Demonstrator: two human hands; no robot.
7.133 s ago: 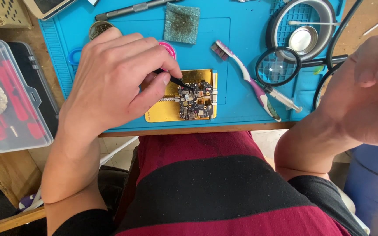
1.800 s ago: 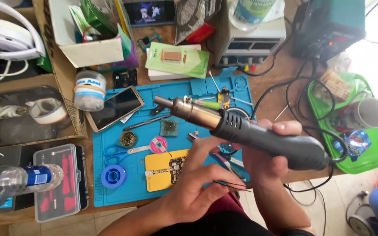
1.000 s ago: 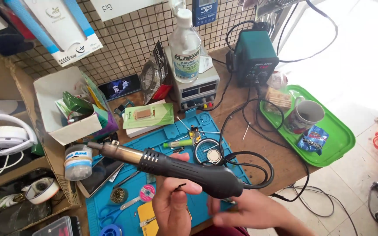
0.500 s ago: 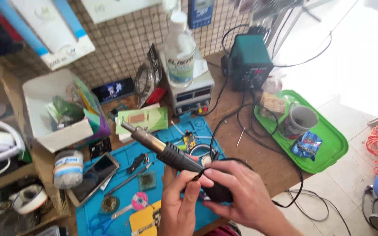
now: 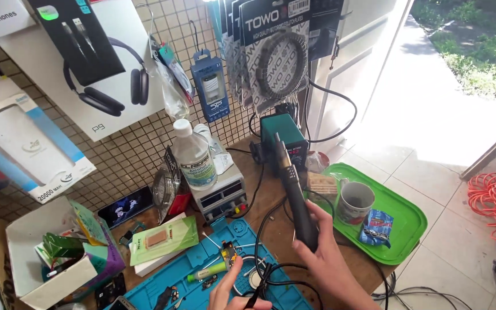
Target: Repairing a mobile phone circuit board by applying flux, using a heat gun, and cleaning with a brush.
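Right hand point(image 5: 322, 244) is gripping a hot-air gun point(image 5: 295, 192), nozzle aimed at its teal station point(image 5: 282, 135); left hand point(image 5: 231, 290) is pinching the cord point(image 5: 262, 287), keeping it clear.

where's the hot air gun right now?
Head view, centre-right: the hot air gun is in the right hand, nozzle up toward the teal station, just left of the green tray.

Matt black plastic hot-air wand point(image 5: 298, 202), glossy green plastic tray point(image 5: 410, 218).
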